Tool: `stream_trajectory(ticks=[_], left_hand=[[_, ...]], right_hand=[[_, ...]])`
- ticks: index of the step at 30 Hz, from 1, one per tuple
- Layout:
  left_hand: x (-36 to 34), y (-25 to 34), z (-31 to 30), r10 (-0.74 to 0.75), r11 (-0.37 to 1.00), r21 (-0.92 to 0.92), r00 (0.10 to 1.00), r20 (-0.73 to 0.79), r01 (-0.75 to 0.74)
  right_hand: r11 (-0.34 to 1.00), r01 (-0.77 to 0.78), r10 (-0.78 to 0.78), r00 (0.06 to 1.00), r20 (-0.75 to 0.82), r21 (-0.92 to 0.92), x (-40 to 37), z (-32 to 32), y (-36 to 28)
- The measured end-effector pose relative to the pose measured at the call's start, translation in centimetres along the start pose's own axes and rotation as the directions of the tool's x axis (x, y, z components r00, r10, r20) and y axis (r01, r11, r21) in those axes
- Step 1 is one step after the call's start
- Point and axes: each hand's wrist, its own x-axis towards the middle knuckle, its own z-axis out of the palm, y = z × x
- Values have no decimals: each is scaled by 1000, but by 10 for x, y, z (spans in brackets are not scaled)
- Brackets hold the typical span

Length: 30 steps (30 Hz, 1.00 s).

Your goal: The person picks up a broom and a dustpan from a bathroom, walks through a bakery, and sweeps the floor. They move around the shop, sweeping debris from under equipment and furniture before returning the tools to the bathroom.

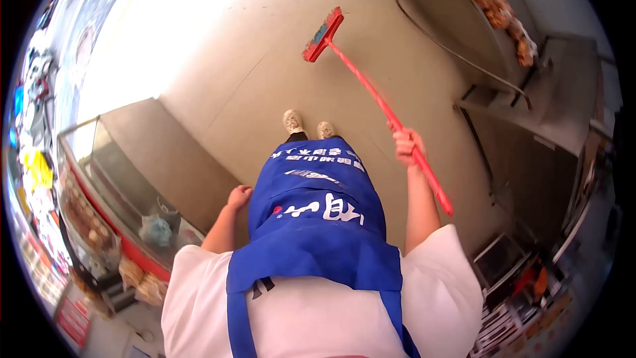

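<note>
My right hand [407, 146] grips the red handle of a broom [371, 89] partway along its length. The broom's red head [324, 34] with its bristles rests on the grey floor ahead of my feet [307, 124]. My left hand [239, 196] hangs at my side beside my blue apron [317, 212], its fingers curled with nothing in them.
A glass display counter [106, 179] with food items stands to my left. A metal counter [530, 93] with a bag of orange items [500, 10] and a dark hose [457, 56] lies to my right. Sunlit pavement [159, 20] is ahead on the left.
</note>
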Motion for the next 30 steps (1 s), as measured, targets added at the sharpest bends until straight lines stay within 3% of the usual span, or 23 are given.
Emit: stream_trajectory(ticks=[1,2,3,5,7,11,14,16,19,21,22,25,29,30], left_hand=[[40,-8,-19,28,999,45,999,-18,-28],[80,-16,-38,-7,1000,-22,994,-109,5],[74,33,-68,-30,998,-64,988,-151,20],[79,100,-104,-23,928,-369,987,-159,-37],[72,164,-117,18,899,-431,988,-154,-84],[62,247,-106,160,979,-128,987,-14,-161],[60,254,-85,239,964,106,970,56,-243],[53,265,-73,280,929,227,957,80,-291],[17,303,-57,310,841,402,931,192,-363],[-2,317,-56,304,873,370,948,98,-318],[-9,319,-58,320,886,342,947,34,-312],[-21,310,-65,285,936,247,953,-106,-253],[-17,263,-63,152,985,109,977,-152,-136],[-18,252,-61,106,994,50,982,-159,-100]], right_hand=[[993,60,-66,996,-61,-98,-34,-10,16],[976,116,-141,982,-127,-185,-67,-20,34],[958,180,-225,955,-194,-224,-95,-30,52],[915,263,-361,871,-331,-306,-145,-47,85],[872,316,-468,762,-446,-374,-180,-66,110],[825,441,-562,565,-604,-355,-202,-112,105],[761,610,-556,440,-705,-219,-202,-157,63],[719,631,-603,358,-713,-292,-195,-180,27],[648,708,-670,354,-652,-281,-191,-229,-47],[594,754,-735,366,-571,-281,-180,-248,-93],[564,805,-646,295,-704,-181,-160,-208,-108],[606,787,-593,350,-725,-115,-83,-170,-160],[856,510,-455,660,-598,-88,83,-77,-185],[871,466,-455,652,-606,-153,134,-51,-177]])
